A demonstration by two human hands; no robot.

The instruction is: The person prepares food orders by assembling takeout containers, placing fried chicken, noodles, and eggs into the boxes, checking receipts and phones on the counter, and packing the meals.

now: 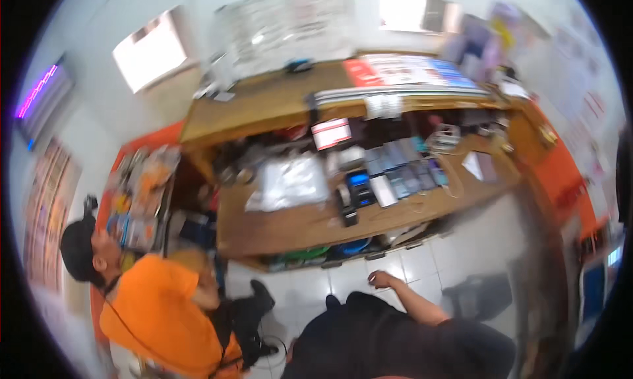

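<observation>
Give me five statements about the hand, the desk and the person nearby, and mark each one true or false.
1. The right hand hangs over the white tiled floor, holding nothing. True.
2. The wooden desk is bare. False: a clear plastic bag, a small machine with a blue screen and rows of flat cards or phones lie on it.
3. A person in an orange shirt and black cap is at the lower left. True.
4. The right hand rests on the desk. False: it is short of the desk's front edge, apart from it.
5. The left hand grips the bag. False: no left hand shows.
</observation>
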